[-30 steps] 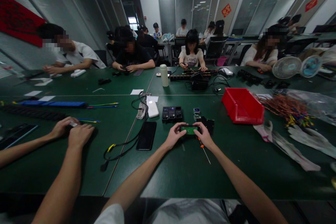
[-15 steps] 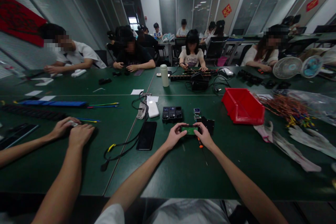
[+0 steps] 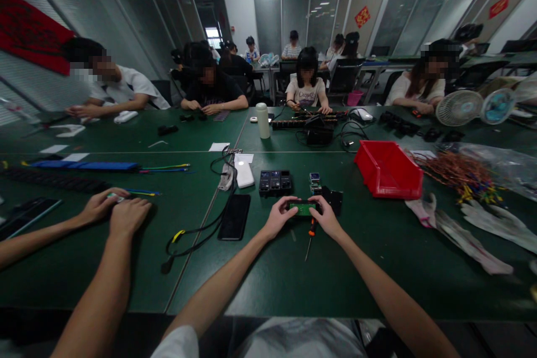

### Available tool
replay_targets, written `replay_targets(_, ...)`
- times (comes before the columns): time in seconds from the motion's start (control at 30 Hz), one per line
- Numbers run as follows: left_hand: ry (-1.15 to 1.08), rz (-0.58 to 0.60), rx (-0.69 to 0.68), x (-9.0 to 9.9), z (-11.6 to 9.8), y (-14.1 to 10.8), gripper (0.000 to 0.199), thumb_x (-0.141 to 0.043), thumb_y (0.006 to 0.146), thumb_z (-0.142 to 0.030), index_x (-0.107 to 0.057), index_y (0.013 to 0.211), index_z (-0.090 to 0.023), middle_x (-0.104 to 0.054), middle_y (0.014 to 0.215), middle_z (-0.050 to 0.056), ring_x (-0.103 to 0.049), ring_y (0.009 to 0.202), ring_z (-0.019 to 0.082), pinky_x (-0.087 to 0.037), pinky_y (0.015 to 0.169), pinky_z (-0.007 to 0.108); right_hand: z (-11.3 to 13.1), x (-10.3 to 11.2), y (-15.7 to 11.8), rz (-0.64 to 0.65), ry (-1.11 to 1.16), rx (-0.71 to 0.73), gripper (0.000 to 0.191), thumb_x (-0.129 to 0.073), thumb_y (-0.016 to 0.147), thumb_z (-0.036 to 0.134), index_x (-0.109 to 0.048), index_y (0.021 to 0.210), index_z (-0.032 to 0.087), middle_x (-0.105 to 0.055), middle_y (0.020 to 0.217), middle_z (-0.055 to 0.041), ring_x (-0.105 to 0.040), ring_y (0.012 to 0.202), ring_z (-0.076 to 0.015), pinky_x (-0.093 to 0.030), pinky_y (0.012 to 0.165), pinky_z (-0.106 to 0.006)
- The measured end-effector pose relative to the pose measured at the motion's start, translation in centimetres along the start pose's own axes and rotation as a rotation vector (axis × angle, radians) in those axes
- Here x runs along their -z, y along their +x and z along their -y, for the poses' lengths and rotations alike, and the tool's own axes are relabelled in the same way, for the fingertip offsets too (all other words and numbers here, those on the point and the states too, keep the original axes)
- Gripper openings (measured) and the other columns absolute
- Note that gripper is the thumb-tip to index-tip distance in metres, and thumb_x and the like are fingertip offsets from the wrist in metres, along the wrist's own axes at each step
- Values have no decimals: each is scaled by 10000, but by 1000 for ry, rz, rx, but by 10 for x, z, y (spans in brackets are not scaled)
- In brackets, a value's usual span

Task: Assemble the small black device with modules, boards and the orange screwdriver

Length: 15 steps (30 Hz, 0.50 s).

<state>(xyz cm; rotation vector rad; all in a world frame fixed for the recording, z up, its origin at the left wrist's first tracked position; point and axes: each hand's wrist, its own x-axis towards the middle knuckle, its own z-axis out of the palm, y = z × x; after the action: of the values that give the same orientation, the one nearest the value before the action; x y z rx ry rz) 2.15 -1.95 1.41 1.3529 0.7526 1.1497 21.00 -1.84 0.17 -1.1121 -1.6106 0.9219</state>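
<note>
Green board (image 3: 302, 210): ends apparently hidden.

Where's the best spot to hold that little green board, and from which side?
Probably by its two narrow ends, one hand coming from each side: the green board is longer than it is tall, and the left hand and right hand hold it that way, leaving the middle of its face uncovered.

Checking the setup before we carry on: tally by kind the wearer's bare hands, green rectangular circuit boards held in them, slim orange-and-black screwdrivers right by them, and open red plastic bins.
Bare left hand and right hand: 2
Green rectangular circuit board: 1
Slim orange-and-black screwdriver: 1
Open red plastic bin: 1
Total: 5
</note>
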Motion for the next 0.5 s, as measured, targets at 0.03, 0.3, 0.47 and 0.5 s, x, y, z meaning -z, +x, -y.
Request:
replay_targets(0.03,-2,0,7,0,0,0,373,-588,782,-311,-530,1116,-156,-565,1165,110,-535,1066,209,-427,905,345,0,0,0,0,-2,1,261,-520,759,215,-533,1019,207,-575,996,-41,-540,976,-209,-416,866,-351)
replay_targets(0.3,-11,-7,38,0,1,-1,375,-587,781,-326,-531,1111,-157,-562,1167,109,-540,1056,209,-458,871,332,-3,1,1,-6,-31,8,265,-517,763,218,-534,1027,203,-575,993,-39,-544,965,-207,-420,857,-346)
replay_targets(0.47,-53,-3,76,1,3,-1,398,-596,770,-342,-525,1116,-161,-546,1186,111,-540,1053,218,-485,848,351,-2,0,1,-16,-25,3,263,-520,764,234,-540,1024,203,-579,991,-38,-544,965,-208,-420,858,-349)
replay_targets(0.5,-68,-6,85,1,3,-1,406,-597,767,-352,-524,1118,-161,-546,1185,111,-541,1052,222,-492,841,358,-1,0,1,-15,-21,-1,261,-521,769,246,-542,1025,204,-579,994,-39,-544,964,-208,-421,856,-350)
